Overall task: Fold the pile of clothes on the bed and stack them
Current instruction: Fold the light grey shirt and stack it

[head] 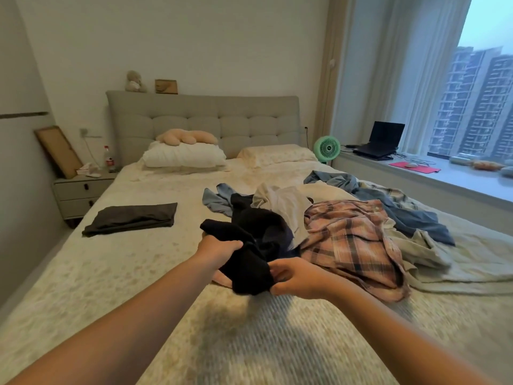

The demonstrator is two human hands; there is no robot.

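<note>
On the wide cream quilted bed (138,273), the loose pile of clothes (347,218) sprawls at our right, well apart from the flat folded dark grey garment (133,218) on the left. We hold the crumpled black knitted garment (255,251) at the pile's near edge, left hand (219,250) gripping one bunch and right hand (297,276) pinching another, fingers curled into cloth. It seems tangled with the pink plaid shirt (352,245), so lifting may drag that along and scatter the pile.

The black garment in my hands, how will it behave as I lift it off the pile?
The black garment likely hangs limp: it bunches in both the left hand and right hand. It probably drags neighbours, since it overlaps the plaid shirt. Seems light.
</note>
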